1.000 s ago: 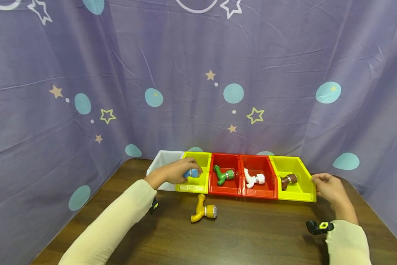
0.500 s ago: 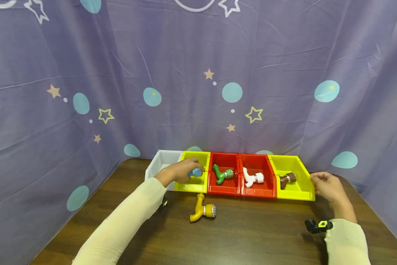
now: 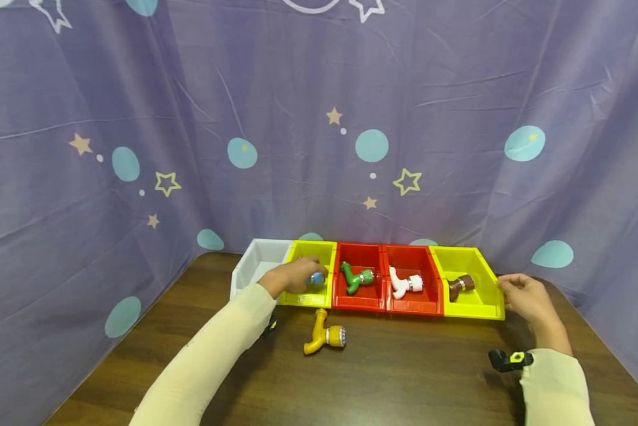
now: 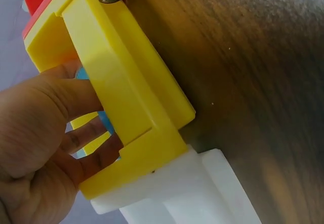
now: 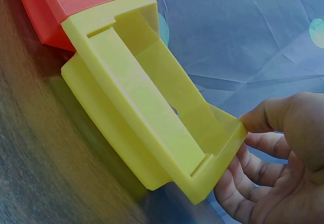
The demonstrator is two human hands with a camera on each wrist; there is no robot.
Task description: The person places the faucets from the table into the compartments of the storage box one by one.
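My left hand reaches down into the left yellow bin, its fingers around a blue tap. In the left wrist view, the bin's front wall hides most of the blue tap, with thumb and fingers curled about it. At the other end of the row, my right hand pinches the outer side rim of the right yellow bin; in the right wrist view the thumb lies on that rim and the fingers sit behind the wall. A brown tap lies inside this bin.
A yellow tap lies on the wooden table before the bins. Between the yellow bins, a red bin has a green tap and another red bin a white tap. A white bin ends the row, with a curtain behind.
My left hand has moved slightly right and lower into the left yellow bin with the blue tap. The right hand stays at the right yellow bin's rim.
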